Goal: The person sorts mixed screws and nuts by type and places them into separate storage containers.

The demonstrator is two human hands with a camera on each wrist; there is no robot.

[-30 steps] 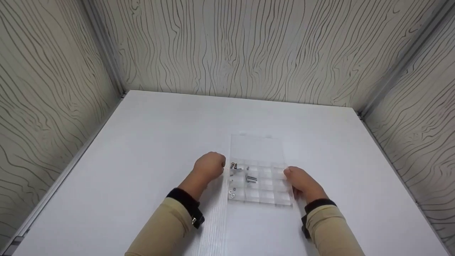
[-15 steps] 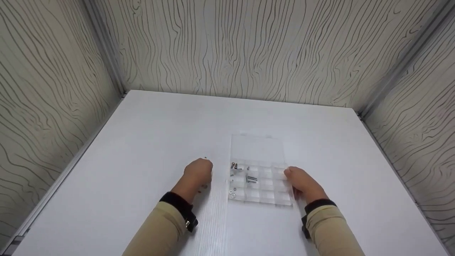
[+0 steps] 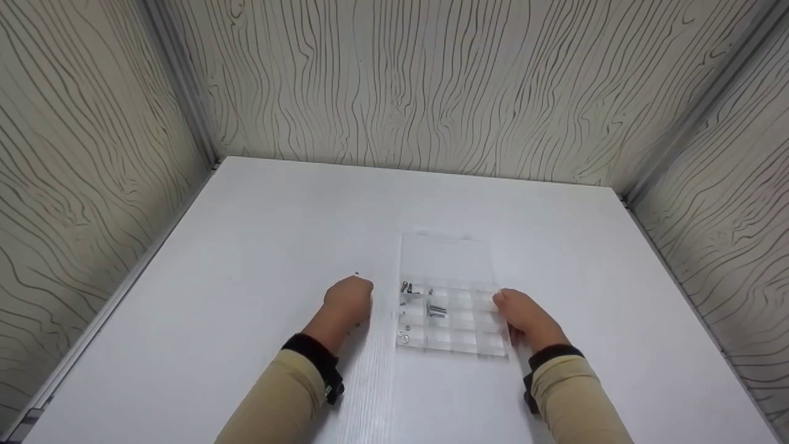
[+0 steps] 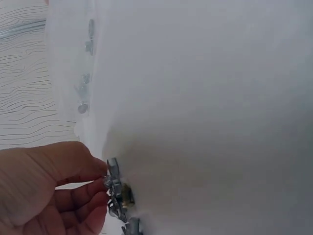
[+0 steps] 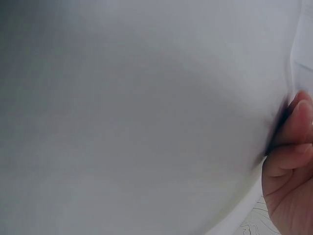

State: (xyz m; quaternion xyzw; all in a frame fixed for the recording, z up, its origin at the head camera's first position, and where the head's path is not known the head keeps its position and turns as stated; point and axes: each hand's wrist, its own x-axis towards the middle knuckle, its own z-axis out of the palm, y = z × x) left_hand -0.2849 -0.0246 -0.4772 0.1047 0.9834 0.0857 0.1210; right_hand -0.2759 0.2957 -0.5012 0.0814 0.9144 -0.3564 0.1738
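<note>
My left hand is down at the table left of a clear plastic compartment box. In the left wrist view its thumb and curled fingertips pinch at a small heap of metal fasteners, with a brass-coloured piece among them. Most of that heap is hidden behind the hand in the head view. My right hand holds the box's right side, thumb at the rim. Several screws lie in one compartment. Darker screws sit in the back left one, and washers in the front left.
The box's clear lid is folded back flat on the white table. Wood-grain panels stand around the table's back and sides.
My left hand has moved away from the box's left edge, left and down to the heap, then shifted slightly right. The right hand and the box have stayed put.
</note>
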